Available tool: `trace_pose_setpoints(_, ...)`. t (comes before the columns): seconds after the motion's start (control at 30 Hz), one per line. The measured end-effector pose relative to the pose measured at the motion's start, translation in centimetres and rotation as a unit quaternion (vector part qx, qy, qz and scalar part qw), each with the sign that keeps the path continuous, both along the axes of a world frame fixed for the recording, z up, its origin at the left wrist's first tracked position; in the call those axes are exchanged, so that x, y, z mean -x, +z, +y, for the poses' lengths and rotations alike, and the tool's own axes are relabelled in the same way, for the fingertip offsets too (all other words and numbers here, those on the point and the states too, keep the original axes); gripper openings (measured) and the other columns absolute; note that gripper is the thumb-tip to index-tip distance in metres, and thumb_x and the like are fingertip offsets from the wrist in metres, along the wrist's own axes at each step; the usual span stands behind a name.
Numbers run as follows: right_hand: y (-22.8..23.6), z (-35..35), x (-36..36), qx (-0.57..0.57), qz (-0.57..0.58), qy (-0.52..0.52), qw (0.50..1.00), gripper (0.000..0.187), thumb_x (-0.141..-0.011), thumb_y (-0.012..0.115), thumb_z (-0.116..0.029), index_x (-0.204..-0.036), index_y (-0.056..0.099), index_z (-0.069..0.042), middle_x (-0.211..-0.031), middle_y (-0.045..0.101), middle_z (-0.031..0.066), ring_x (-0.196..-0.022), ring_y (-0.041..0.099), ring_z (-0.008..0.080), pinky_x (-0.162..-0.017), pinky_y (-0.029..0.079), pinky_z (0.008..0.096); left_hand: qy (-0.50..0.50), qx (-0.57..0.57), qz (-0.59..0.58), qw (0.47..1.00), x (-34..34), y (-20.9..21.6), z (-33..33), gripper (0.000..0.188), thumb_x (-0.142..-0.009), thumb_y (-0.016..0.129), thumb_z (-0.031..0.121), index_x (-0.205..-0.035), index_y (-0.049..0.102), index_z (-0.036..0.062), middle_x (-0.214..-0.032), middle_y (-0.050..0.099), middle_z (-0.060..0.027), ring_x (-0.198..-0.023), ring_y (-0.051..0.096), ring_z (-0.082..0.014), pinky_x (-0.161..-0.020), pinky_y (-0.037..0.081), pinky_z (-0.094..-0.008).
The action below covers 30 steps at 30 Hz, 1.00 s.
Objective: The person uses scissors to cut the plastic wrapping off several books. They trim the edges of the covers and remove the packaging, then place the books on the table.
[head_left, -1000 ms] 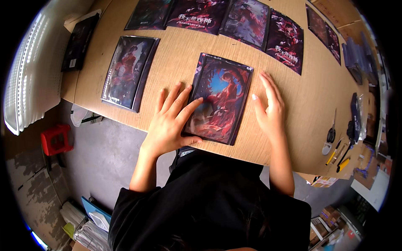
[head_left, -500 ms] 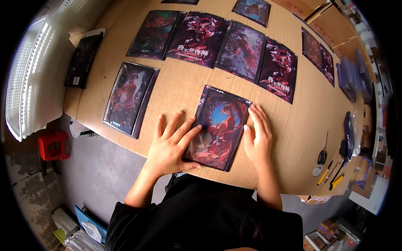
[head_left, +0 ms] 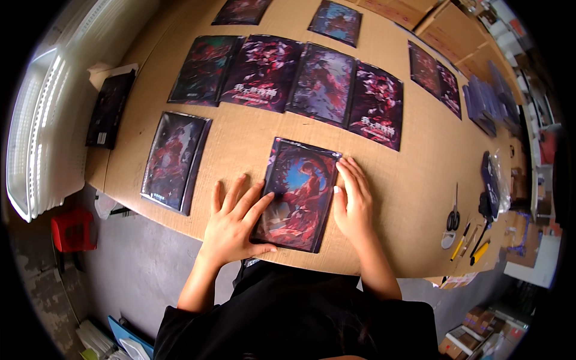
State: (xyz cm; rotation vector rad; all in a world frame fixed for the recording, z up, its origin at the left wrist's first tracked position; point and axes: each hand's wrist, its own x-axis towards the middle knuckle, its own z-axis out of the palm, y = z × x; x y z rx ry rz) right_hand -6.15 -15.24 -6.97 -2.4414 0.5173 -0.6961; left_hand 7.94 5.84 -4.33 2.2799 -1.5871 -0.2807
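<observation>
Packet (head_left: pixel 300 195), flat on bench (head_left: pixel 414 198) | left hand (head_left: pixel 231 223) splayed open over one edge, seemingly steadying it | right hand (head_left: pixel 355 203) open, fingers extended along opposite edge, likely squaring it

The right hand (head_left: pixel 354 210), earlier apart, now has its fingers (head_left: pixel 348 172) against the picture pack's (head_left: pixel 298 201) right edge. A far blue-toned pack (head_left: pixel 335 24) enters view.

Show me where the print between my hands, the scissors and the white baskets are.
Print (head_left: pixel 299 198): head view, middle of its front.
Scissors (head_left: pixel 455 212): head view, top of the black handles.
White baskets (head_left: pixel 67 129): head view, side wall.
</observation>
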Motion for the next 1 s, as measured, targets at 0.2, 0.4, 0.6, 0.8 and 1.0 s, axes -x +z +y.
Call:
trace_pose_setpoints(0.2,0.2,0.1,0.2,-0.053,-0.075,-0.038,0.995,0.035,-0.081,0.051,0.004,-0.115,0.053,0.0,-0.116,0.056,0.0166,-0.108,0.054,0.0312,-0.092,0.044,0.0379,0.028,0.161,0.061,0.985,-0.4,-1.4,0.7,0.078,-0.069,0.063,0.06,-0.122,0.049,0.0042,-0.132,0.041,-0.0204,-0.127,0.032,-0.0414,-0.105,0.016,-0.0554)
trace_pose_setpoints(0.4,-1.0,0.0,1.0,-0.259,-0.177,-0.073,0.947,0.013,-0.093,0.045,-0.007,-0.086,0.051,0.001,-0.083,0.058,0.0096,-0.077,0.055,0.0158,-0.072,0.044,0.0274,0.128,0.311,0.183,0.924,-0.5,-2.7,2.6,0.037,-0.089,0.048,0.029,-0.103,0.058,-0.0043,-0.102,0.059,-0.0183,-0.091,0.057,-0.0303,-0.08,0.045,-0.0375)
trace_pose_setpoints(0.6,-0.7,0.3,1.0,-0.278,-0.182,-0.069,0.941,0.019,-0.096,0.041,-0.011,-0.084,0.05,0.0,-0.078,0.055,0.0073,-0.072,0.051,0.0139,-0.068,0.042,0.0263,0.217,0.349,0.24,0.879,0.1,-2.9,1.9,0.024,-0.082,0.04,-0.007,-0.094,0.06,-0.0039,-0.085,0.061,-0.0114,-0.074,0.059,-0.0169,-0.067,0.045,-0.0244)
trace_pose_setpoints(0.8,-0.9,0.0,1.4,-0.267,-0.167,-0.057,0.947,0.019,-0.097,0.04,-0.012,-0.085,0.05,-0.001,-0.076,0.054,0.0068,-0.07,0.05,0.0126,-0.066,0.041,0.0253,0.212,0.377,0.223,0.874,0.0,-3.2,2.6,0.029,-0.079,0.033,-0.013,-0.088,0.059,-0.0032,-0.072,0.055,-0.0082,-0.061,0.051,-0.0139,-0.058,0.041,-0.0241)
trace_pose_setpoints(1.0,-1.0,0.5,0.9,-0.375,-0.245,-0.059,0.892,0.013,-0.097,0.038,-0.012,-0.095,0.048,-0.004,-0.081,0.054,0.0052,-0.07,0.048,0.0099,-0.065,0.041,0.0238,0.202,0.378,0.207,0.879,-0.4,-3.3,3.0,0.028,-0.072,0.033,-0.013,-0.081,0.058,-0.0027,-0.062,0.049,-0.0056,-0.054,0.044,-0.0122,-0.051,0.035,-0.0238)
